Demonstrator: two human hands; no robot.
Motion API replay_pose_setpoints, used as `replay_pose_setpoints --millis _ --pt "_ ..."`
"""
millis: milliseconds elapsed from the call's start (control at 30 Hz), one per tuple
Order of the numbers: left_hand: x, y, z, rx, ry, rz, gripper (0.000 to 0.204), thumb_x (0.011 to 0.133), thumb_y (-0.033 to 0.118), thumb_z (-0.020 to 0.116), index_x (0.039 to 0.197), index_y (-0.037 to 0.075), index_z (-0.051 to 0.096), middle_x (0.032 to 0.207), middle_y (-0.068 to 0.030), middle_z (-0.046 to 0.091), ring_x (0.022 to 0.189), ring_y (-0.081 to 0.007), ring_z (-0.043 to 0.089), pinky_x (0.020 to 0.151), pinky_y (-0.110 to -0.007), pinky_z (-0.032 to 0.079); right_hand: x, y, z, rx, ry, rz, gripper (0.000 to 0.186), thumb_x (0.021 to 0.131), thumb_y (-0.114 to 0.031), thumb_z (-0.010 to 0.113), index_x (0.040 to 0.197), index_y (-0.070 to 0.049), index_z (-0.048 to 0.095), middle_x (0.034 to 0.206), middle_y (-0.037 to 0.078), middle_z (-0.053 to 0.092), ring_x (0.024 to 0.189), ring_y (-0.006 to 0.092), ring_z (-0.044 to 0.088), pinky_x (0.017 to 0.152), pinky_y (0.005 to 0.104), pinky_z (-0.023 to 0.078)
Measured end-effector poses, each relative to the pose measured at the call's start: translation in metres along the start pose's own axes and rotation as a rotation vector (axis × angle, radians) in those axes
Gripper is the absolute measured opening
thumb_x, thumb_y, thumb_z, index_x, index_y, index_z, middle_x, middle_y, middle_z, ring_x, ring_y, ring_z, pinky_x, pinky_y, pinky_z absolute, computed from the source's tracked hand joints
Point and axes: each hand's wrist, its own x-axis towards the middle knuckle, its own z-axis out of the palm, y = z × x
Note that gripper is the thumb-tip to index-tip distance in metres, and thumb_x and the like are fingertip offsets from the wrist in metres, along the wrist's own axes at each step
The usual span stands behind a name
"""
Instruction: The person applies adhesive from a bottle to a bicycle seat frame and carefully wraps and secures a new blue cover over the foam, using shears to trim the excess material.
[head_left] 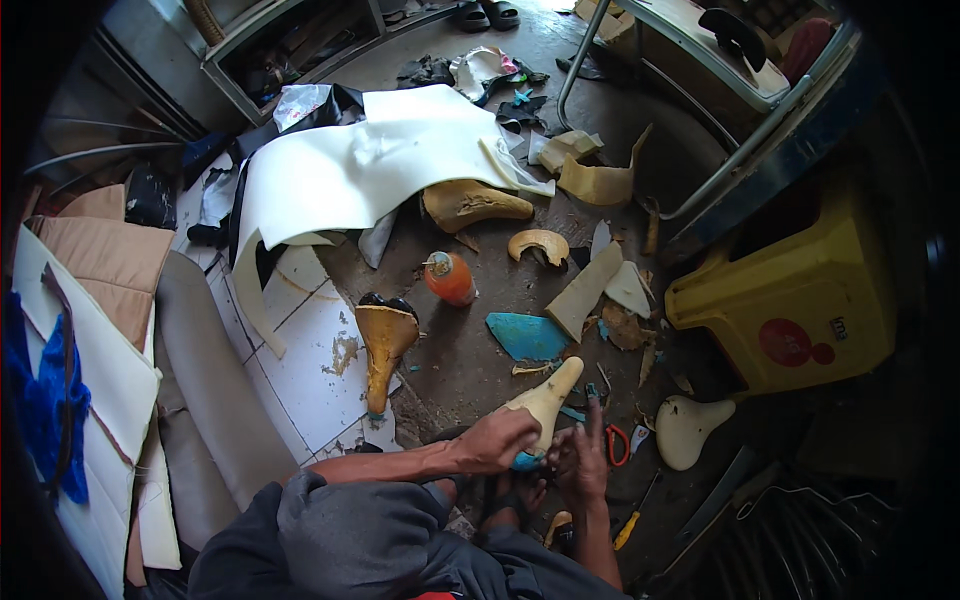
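Observation:
A cream foam bicycle saddle [548, 400] with a blue patch at its wide end lies in front of me, its nose pointing away to the upper right. My left hand [505, 440] is closed against the saddle's left side, gripping it. At the wide end, next to the blue patch, is my right hand [582, 460], with curled fingers and one finger pointing up. A small dark teal bit shows at that finger's tip. What the curled fingers hold is hidden. Just right of this hand lie red-handled scissors [619, 446].
A brown saddle [385, 345], an orange bottle [450, 279] and a blue foam piece [526, 337] lie or stand ahead. White foam sheet [330, 170] spreads behind them. On the right are another cream saddle [688, 430], a yellow stool [790, 300] and a yellow-handled screwdriver [628, 528].

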Motion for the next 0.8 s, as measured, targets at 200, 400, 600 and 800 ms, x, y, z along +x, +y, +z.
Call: replay_pose_setpoints --millis 200,400,600,800 --pt "0.006 -0.041 -0.010 -0.060 0.278 -0.498 0.026 0.102 0.023 0.053 0.114 0.000 0.060 0.098 -0.0176 0.067 0.090 -0.0308 0.066 0.082 -0.040 0.051 0.007 0.019 -0.034 -0.812 0.222 -0.198 0.062 0.097 -0.018 0.065 0.149 -0.001 0.037 0.084 0.003 0.062 0.073 0.0102 0.058 0.068 0.0256 0.049" --pt "0.002 -0.055 -0.030 0.004 0.501 -0.653 0.028 0.102 0.025 0.054 0.116 0.002 0.060 0.087 -0.0114 0.068 0.083 -0.0186 0.065 0.078 -0.034 0.052 -0.008 0.044 0.012 -1.694 -0.463 -0.688 0.068 0.091 -0.022 0.068 0.152 -0.014 0.038 0.117 0.010 0.062 0.114 0.0280 0.058 0.095 0.0525 0.044" --pt "-0.031 -0.099 -0.057 0.292 0.896 -0.611 0.050 0.091 0.030 0.071 0.126 0.001 0.049 0.105 -0.0177 0.060 0.098 -0.0293 0.059 0.089 -0.042 0.047 0.034 0.059 -0.027 -2.001 -0.301 -0.649 0.071 0.085 -0.015 0.058 0.152 -0.019 0.038 0.143 0.007 0.049 0.136 0.0242 0.046 0.112 0.0639 0.026" --pt "-0.097 -0.134 -0.093 0.679 0.864 -0.863 0.098 0.071 0.033 0.086 0.143 -0.001 0.029 0.134 -0.0259 0.043 0.126 -0.0432 0.041 0.109 -0.052 0.032 0.044 0.007 -0.051 -2.005 -0.053 -0.649 0.069 0.084 -0.007 0.056 0.151 -0.011 0.039 0.142 0.009 0.053 0.136 0.0270 0.047 0.114 0.0604 0.026"
